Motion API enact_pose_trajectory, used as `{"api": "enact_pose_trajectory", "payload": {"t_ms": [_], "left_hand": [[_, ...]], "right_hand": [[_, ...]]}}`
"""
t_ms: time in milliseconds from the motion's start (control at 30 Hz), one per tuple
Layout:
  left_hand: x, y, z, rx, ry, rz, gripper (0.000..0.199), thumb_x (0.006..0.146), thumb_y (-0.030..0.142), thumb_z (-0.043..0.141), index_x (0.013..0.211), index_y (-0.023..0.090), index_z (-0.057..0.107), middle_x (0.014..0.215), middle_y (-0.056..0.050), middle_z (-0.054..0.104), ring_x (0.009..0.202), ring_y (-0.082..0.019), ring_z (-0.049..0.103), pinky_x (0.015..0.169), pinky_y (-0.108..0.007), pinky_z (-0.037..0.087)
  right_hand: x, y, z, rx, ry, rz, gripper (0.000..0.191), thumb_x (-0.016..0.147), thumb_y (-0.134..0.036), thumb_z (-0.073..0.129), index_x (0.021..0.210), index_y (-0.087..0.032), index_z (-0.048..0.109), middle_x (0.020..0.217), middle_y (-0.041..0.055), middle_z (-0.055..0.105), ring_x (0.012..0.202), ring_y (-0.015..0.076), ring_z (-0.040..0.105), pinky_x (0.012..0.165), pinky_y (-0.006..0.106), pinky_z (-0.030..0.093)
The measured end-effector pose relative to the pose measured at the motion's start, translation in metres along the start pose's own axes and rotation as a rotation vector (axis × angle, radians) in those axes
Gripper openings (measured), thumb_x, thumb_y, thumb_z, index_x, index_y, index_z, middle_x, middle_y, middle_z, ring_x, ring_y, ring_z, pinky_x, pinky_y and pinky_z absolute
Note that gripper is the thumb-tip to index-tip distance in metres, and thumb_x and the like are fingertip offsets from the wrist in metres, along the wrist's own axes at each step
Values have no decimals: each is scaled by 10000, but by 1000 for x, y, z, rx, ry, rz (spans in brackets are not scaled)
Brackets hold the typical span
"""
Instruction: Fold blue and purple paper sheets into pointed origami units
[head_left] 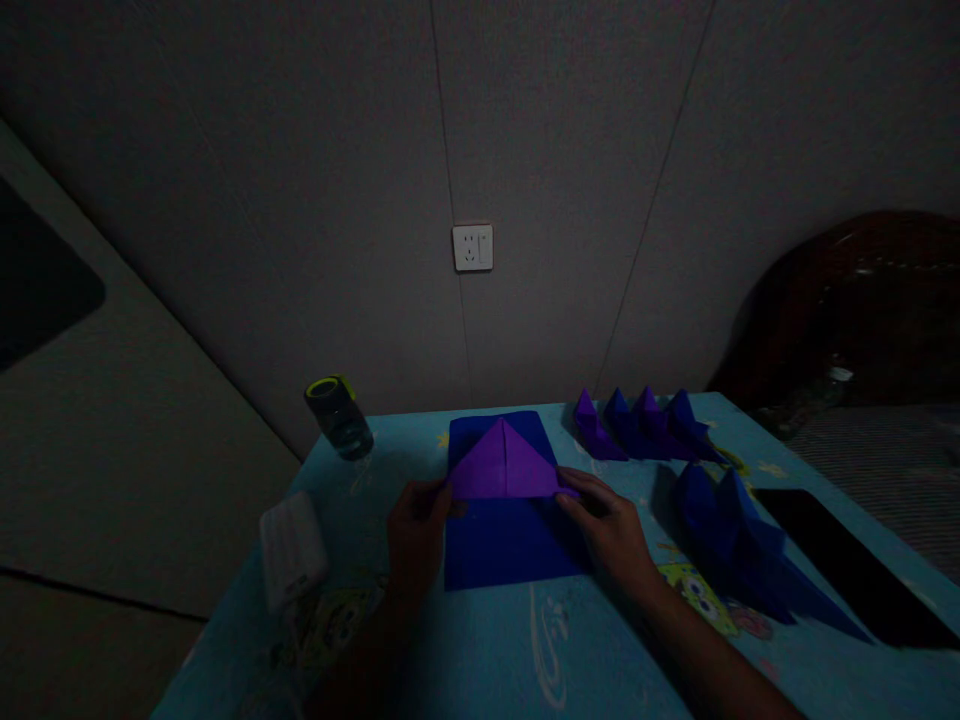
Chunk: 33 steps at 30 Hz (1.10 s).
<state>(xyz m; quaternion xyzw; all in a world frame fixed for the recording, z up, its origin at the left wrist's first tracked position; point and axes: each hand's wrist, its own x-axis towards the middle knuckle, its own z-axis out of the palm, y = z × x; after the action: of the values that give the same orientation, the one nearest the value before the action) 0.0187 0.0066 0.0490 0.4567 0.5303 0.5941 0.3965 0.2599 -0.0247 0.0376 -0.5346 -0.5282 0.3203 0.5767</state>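
A purple folded paper (504, 462), triangular with a centre crease and a straight lower edge, is held over dark blue sheets (517, 550) on the table. My left hand (418, 525) pinches its lower left corner. At its lower right corner, my right hand (606, 522) grips the paper between thumb and fingers. Several folded paper boats, purple (591, 430) and blue (626, 430), stand in a row at the back right. Larger blue folded boats (731, 535) sit nearer, right of my right hand.
On the blue patterned tablecloth (555, 660) are a dark bottle (341, 420) at the back left, a white box-like device (293, 548) with a cable at the left, and a flat black object (855, 565) at the right. A wall with a socket (473, 248) rises behind.
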Motion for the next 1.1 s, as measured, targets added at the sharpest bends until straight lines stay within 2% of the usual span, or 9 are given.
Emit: {"api": "enact_pose_trajectory", "payload": {"t_ms": [100,300,367,433,567,700,833,967,1100], "left_hand": [[1,0,0,3,25,-17,298,722,412,719,829,143,647,605,-17,714,588,-206,717,614,-326,590],[-6,-7,2,-44,-21,-29,304,708,370,748,905,143,704,760,-52,765,670,-227,743,683,-347,619],[-8,-13,2,-22,-55,39,304,734,347,734,970,157,716,892,-74,772,713,-229,747,714,-363,625],[-9,-18,2,61,-90,183,287,758,320,728,1011,184,724,1042,-89,750,829,-241,743,777,-379,620],[-13,-20,2,304,-199,542,259,817,235,687,1073,233,722,1159,-85,709,1052,-247,680,930,-391,565],[-26,-17,7,436,-430,739,378,910,174,546,1277,245,610,1286,-111,632,1121,-222,643,963,-354,544],[-38,-17,12,546,-595,795,461,936,161,488,1391,229,491,1410,-142,511,1195,-225,580,987,-359,524],[-40,-16,15,649,-603,790,456,937,161,474,1390,221,488,1424,-139,480,1238,-240,526,1013,-409,501],[-38,-15,15,719,-610,809,430,933,166,480,1356,232,524,1371,-121,525,1204,-241,529,995,-428,506]], "right_hand": [[-2,2,0,-82,-38,-100,329,773,-417,735,1073,-285,740,1177,72,700,1106,268,638,992,450,489],[-2,8,-2,-188,9,-205,230,847,-388,652,1038,-313,757,1088,52,734,1010,265,687,936,448,539],[-3,11,-1,-198,11,-220,227,855,-364,646,1049,-317,753,1093,49,734,1007,264,690,936,446,541],[-5,14,1,-194,8,-217,226,862,-344,640,1057,-316,750,1112,48,730,1016,262,688,953,450,529],[-10,11,12,-104,-7,-133,235,860,-366,641,1057,-302,751,1129,55,725,1047,271,673,986,468,494],[-15,-1,27,64,-51,44,282,836,-438,661,1045,-275,757,1108,57,736,1033,285,673,975,470,487],[-19,-7,37,256,-167,156,387,812,-503,671,1093,-245,738,1075,60,746,1007,288,677,961,469,488],[-19,-3,40,396,-208,210,445,793,-530,689,1116,-225,722,1080,79,743,996,279,672,974,467,469],[-16,1,38,452,-198,258,409,759,-483,746,1057,-203,732,1046,87,748,951,259,679,948,421,479]]}}
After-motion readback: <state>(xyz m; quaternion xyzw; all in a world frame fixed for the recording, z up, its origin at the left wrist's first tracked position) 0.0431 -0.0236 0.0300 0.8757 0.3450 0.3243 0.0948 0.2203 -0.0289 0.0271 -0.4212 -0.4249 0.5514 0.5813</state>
